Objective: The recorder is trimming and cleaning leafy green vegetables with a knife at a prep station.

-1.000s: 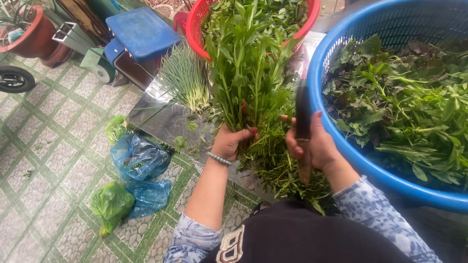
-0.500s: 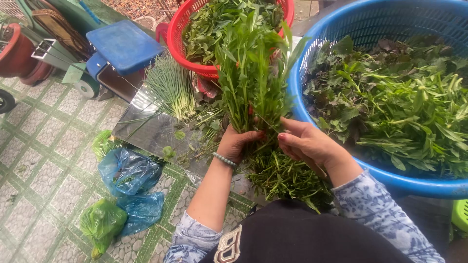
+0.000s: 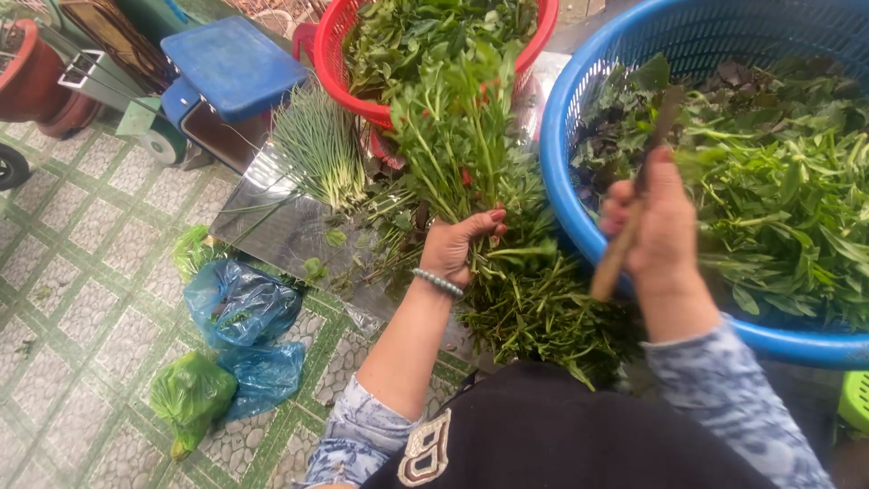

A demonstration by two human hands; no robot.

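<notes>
Left hand (image 3: 462, 246) gripping long bunch of green leafy stalks (image 3: 462, 145), fingers closing around stems near cut ends; bunch's long axis pointing up and away toward red plastic basket (image 3: 337, 54). Right hand (image 3: 654, 226) clenching brown wooden-handled knife (image 3: 634, 217), hovering well right of bunch, over rim of blue plastic basket (image 3: 566, 181).

The blue basket (image 3: 579, 226) walls off the right side, its rim just beside the right hand (image 3: 656, 226), and the red basket (image 3: 362, 100) blocks the far side. Between them the bunch of greens (image 3: 471, 145) and the cut stems (image 3: 543, 308) fill the middle around the left hand (image 3: 457, 244). Open room lies to the left over the metal sheet (image 3: 281, 231) and the tiled floor (image 3: 81, 299), broken only by the plastic bags (image 3: 240, 308).
</notes>
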